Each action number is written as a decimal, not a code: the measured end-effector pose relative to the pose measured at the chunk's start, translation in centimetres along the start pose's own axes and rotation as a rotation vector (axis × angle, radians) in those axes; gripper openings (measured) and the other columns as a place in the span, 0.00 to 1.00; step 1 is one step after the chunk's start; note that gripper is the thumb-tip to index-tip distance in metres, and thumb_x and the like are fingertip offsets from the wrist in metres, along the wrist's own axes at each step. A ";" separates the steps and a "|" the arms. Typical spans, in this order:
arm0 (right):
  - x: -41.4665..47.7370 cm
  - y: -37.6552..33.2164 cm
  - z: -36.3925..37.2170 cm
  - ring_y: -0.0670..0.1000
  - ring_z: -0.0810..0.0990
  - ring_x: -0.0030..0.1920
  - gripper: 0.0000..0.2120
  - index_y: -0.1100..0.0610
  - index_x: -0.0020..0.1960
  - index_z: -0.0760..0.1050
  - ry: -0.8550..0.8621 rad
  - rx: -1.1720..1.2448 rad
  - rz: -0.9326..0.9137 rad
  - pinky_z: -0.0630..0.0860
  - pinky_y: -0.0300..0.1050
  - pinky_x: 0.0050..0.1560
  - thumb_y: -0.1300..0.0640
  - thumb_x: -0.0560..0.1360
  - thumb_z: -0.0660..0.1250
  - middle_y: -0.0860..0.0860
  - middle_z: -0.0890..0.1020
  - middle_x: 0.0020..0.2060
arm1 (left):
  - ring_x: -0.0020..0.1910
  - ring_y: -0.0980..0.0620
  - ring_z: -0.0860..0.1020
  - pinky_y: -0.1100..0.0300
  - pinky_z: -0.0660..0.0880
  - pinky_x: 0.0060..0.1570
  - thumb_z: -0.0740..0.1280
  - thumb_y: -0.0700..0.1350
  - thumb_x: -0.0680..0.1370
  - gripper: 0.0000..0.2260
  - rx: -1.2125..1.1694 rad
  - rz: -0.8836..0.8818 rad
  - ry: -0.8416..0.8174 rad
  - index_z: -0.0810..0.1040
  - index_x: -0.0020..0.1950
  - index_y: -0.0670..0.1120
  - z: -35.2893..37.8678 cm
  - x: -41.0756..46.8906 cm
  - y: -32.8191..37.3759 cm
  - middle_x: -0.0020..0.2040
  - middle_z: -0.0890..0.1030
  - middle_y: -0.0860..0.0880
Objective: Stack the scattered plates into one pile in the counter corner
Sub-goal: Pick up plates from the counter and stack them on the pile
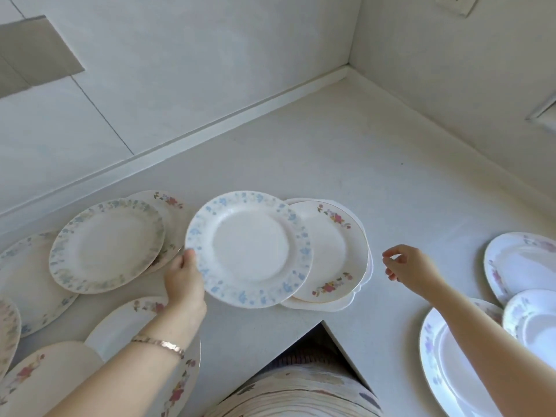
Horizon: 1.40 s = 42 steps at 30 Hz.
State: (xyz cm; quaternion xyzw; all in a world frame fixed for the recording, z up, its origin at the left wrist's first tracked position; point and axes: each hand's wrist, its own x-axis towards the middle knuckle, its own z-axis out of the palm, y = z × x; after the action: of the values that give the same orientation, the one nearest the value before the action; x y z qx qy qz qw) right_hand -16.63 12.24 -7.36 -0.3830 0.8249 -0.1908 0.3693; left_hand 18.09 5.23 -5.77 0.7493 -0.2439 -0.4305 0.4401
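Left hand (183,278) is gripping blue-flowered plate (249,248) at 8 o'clock rim. I am seeing right hand (406,266) loosely curled, empty.

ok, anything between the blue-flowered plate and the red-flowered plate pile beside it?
Nothing visible. The left hand holds the blue-flowered plate already overlapping the red-flowered plate; the right hand is off to its right, empty.

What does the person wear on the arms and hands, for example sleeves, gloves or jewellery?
The left hand and the right hand are bare, without gloves. A thin rose-gold chain bracelet circles the left wrist; the right wrist shows none. No sleeve shows on either forearm.
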 end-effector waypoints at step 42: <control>0.2 3.2 -0.2 0.49 0.78 0.32 0.04 0.58 0.49 0.74 -0.067 0.124 0.099 0.75 0.40 0.38 0.63 0.77 0.61 0.51 0.80 0.31 | 0.65 0.39 0.70 0.39 0.68 0.59 0.55 0.37 0.79 0.18 0.209 -0.652 -0.410 0.65 0.69 0.41 10.7 -6.0 -1.3 0.67 0.71 0.40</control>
State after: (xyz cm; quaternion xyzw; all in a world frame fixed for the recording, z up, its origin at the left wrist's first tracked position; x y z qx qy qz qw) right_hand -18.44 14.07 -9.22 -0.3242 0.8168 -0.2101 0.4285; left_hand 5.76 5.52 -6.86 0.7267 -0.1187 -0.6611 0.1439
